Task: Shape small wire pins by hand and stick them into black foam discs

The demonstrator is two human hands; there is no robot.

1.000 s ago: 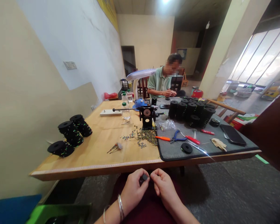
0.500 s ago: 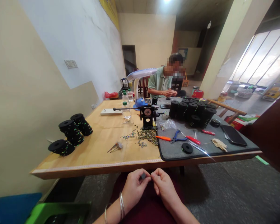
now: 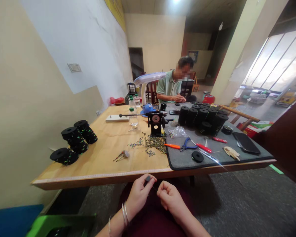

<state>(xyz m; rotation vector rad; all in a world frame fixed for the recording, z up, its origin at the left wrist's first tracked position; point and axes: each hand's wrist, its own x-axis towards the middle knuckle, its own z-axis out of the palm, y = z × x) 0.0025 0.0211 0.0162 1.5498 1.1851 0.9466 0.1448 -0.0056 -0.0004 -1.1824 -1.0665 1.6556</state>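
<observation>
Both my hands are in my lap, just below the near edge of the wooden table [image 3: 103,161]. My left hand [image 3: 138,194] is closed, pinching a small dark piece [image 3: 147,179] between thumb and fingertips. My right hand [image 3: 171,197] is curled into a loose fist beside it, a small gap apart; what it holds, if anything, is too small to make out. A thin dark thread seems to run between the two hands. Silver bangles [image 3: 124,214] circle my left wrist.
A grey mat [image 3: 185,159] carries blue pliers [image 3: 187,144], red and orange tools, a black disc [image 3: 197,156] and stacked black spools [image 3: 204,117]. More spools [image 3: 75,140] stand at the left. A black winder [image 3: 156,123], loose beads [image 3: 153,144], bottles and a lamp sit mid-table. Another person [image 3: 174,87] works at the far end.
My left hand has lifted slightly with the dark piece, and my right hand has drawn down and away, so the fingertips that met have parted.
</observation>
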